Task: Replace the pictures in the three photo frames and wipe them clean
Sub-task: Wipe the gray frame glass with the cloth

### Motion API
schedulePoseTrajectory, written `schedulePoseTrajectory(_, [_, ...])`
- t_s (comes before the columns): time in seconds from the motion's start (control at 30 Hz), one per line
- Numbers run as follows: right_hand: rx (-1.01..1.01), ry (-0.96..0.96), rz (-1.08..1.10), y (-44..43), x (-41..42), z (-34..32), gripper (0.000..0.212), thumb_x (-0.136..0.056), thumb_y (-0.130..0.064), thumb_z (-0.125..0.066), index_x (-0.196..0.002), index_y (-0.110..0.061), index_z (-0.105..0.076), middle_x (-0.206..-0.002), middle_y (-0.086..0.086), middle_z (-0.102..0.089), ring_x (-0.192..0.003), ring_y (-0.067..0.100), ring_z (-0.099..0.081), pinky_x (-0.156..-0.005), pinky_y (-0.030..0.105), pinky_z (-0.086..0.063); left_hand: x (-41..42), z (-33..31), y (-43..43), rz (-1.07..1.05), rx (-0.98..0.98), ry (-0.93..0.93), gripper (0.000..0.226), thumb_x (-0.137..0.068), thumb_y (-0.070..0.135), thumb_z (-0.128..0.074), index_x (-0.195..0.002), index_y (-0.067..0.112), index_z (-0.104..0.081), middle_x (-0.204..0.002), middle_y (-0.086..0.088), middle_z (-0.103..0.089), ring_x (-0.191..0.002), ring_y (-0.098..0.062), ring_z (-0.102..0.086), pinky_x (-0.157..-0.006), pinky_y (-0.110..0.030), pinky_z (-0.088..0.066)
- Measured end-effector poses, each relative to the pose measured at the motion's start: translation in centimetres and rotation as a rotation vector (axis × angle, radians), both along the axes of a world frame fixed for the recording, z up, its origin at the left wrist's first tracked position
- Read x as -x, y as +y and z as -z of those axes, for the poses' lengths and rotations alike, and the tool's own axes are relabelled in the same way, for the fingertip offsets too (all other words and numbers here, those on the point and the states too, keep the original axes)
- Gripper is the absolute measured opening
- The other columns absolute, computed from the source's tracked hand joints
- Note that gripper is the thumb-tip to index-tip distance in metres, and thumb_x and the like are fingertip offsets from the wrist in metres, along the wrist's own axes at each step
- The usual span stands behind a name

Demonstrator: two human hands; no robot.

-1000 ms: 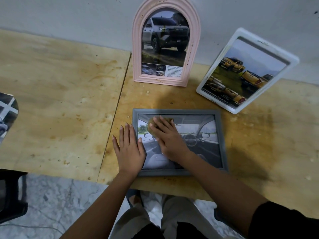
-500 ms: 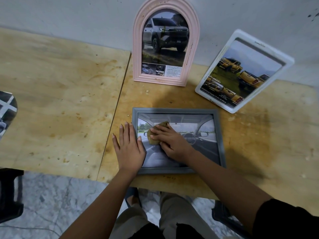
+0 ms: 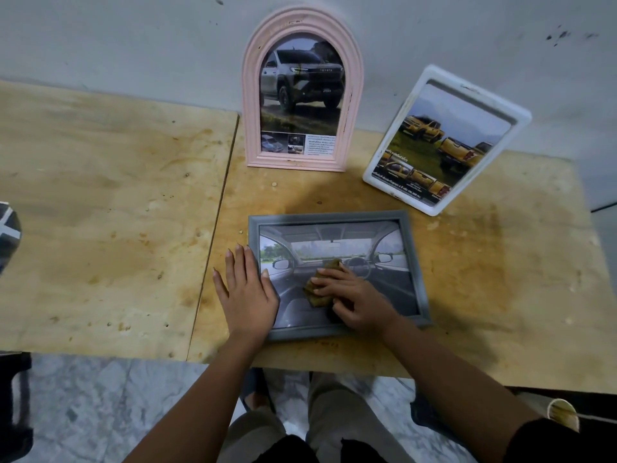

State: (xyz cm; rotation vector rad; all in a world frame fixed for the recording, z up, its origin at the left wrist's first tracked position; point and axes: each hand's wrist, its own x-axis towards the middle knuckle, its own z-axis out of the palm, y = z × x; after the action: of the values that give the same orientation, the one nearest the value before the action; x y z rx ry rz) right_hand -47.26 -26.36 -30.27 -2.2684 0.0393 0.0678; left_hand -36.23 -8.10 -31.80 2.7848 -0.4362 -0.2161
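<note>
The grey frame [image 3: 334, 216] lay flat on the counter [image 3: 117, 212], picture side up, near the front edge. The right hand [image 3: 355, 300] had carried the cloth [image 3: 330, 265] from the upper left of the glass, where it was a second earlier, down to the lower middle. Its grip was closed over the folded cloth, the fingers bent across it and pressing it to the glass. The left hand [image 3: 248, 292] had not shifted: its grip was released, the palm and straight fingers flat over the frame's left rim to pin it in place.

That sweep suggested the left and centre of the glass were already wiped, while the right part and the grey rim probably still needed a pass. The pink frame [image 3: 251, 95] and the white frame [image 3: 467, 78] stood propped against the wall behind, each with a truck picture in it. This looked like the last frame being cleaned, so the task seemed close to done
</note>
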Motion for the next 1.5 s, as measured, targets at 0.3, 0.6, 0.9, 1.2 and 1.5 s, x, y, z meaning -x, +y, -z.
schedulePoseTrajectory(0.3, [0.029,0.01,0.225,-2.0,4.4,-1.1,0.035,-0.08,-0.016,-0.042,-0.099,-0.009,-0.071,-0.116,-0.007,-0.062,-0.121,0.007,-0.05,-0.114,0.031,-0.026,0.1,-0.3,0.1,0.01,0.006,0.011,0.06,-0.091,0.033,-0.025,-0.145,0.007,-0.028,-0.154,-0.009,-0.026,-0.145,-0.025,-0.013,-0.116,-0.046,0.002])
schedulePoseTrajectory(0.6, [-0.569,0.256,0.922,-5.5,4.6,-6.5,0.04,-0.094,-0.001,-0.037,-0.069,-0.01,-0.068,-0.072,0.013,-0.065,-0.066,0.016,-0.065,-0.059,0.02,-0.048,0.0,-0.2,0.4,0.008,0.015,0.03,0.06,-0.091,0.032,-0.024,-0.146,0.007,-0.029,-0.154,-0.009,-0.026,-0.145,-0.025,-0.013,-0.115,-0.047,0.001])
schedulePoseTrajectory(0.9, [-0.231,0.091,1.571,-8.8,8.2,-8.3,0.029,-0.091,-0.021,-0.035,-0.082,-0.005,-0.058,-0.087,0.016,-0.055,-0.088,0.03,-0.053,-0.075,0.039,-0.041,0.0,-0.4,0.1,0.003,0.052,0.052,0.063,-0.09,0.034,-0.021,-0.147,0.007,-0.026,-0.155,-0.007,-0.024,-0.146,-0.022,-0.009,-0.116,-0.045,0.004])
schedulePoseTrajectory(1.2, [0.279,0.431,1.052,-5.8,9.9,-3.2,0.052,-0.083,-0.004,-0.056,-0.134,-0.005,-0.049,-0.146,0.013,-0.039,-0.136,0.03,-0.031,-0.113,0.04,-0.019,-0.3,-0.6,0.7,0.019,0.127,0.077,0.066,-0.089,0.04,-0.018,-0.147,0.009,-0.026,-0.155,-0.005,-0.024,-0.146,-0.02,-0.009,-0.116,-0.043,0.004])
schedulePoseTrajectory(1.5, [0.166,0.284,1.064,-4.4,4.7,-3.5,0.032,-0.087,-0.009,-0.05,-0.119,-0.006,-0.053,-0.116,0.014,-0.051,-0.101,0.026,-0.047,-0.082,0.033,-0.039,-1.1,-1.7,2.6,-0.01,0.39,0.198,0.053,-0.098,0.032,-0.031,-0.142,0.003,-0.037,-0.151,-0.011,-0.031,-0.142,-0.025,-0.022,-0.118,-0.04,-0.014])
